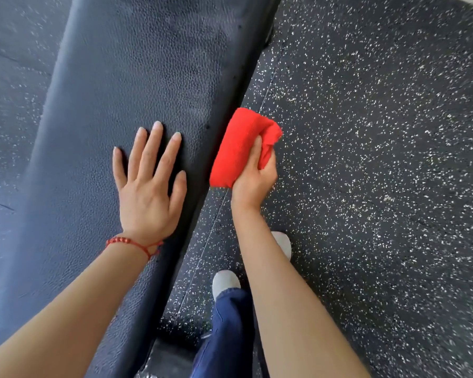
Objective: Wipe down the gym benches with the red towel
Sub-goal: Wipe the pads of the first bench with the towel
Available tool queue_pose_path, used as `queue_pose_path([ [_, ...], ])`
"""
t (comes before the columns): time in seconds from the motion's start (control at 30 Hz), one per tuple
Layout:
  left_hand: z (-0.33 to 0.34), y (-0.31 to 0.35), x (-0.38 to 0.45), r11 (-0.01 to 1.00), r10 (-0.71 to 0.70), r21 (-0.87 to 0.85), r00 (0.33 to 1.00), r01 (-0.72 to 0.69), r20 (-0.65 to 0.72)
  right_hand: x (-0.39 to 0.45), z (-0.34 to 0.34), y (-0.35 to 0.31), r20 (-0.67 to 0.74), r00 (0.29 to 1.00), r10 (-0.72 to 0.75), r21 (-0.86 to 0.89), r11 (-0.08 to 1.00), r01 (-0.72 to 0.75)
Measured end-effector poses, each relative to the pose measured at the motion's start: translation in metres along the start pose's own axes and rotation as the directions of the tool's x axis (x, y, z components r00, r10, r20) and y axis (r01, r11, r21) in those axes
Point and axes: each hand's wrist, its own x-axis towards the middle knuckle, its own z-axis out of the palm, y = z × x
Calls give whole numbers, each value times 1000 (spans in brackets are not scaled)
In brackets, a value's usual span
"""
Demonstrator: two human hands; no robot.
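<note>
The right hand point(253, 181) clutches the red towel point(236, 148), seemingly touching the surface's point(115, 77) right long edge; left hand point(149, 184) lies flat, released.

My red towel point(236, 148) is folded into a thick bundle, pressed against the right edge of the bench point(137, 85). The bench's dark pebbled padding runs long and narrow, tilted across my view.

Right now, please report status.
Left hand flat on bench pad. Right hand grips red towel at pad's side edge. Nothing in the way.
</note>
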Motion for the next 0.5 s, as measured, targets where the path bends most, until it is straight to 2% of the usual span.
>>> queue_pose_path([
  [0.1,1,-1,-1,1000,4,-27,1000,-5,-25,-19,-9,12,-35,999,14,-32,999,-15],
  [0.3,-5,-3,-1,990,21,-141,1000,-23,-15,-80,-43,49,0,996,95,-81,992,-94],
  [0.4,-11,-8,-17,991,39,-125,999,-39,-4,-92,-47,55,-33,997,69,-78,994,-72],
  [0.5,-16,-13,-52,997,15,-74,1000,-15,2,-83,-45,51,-25,999,-27,-112,993,24],
])
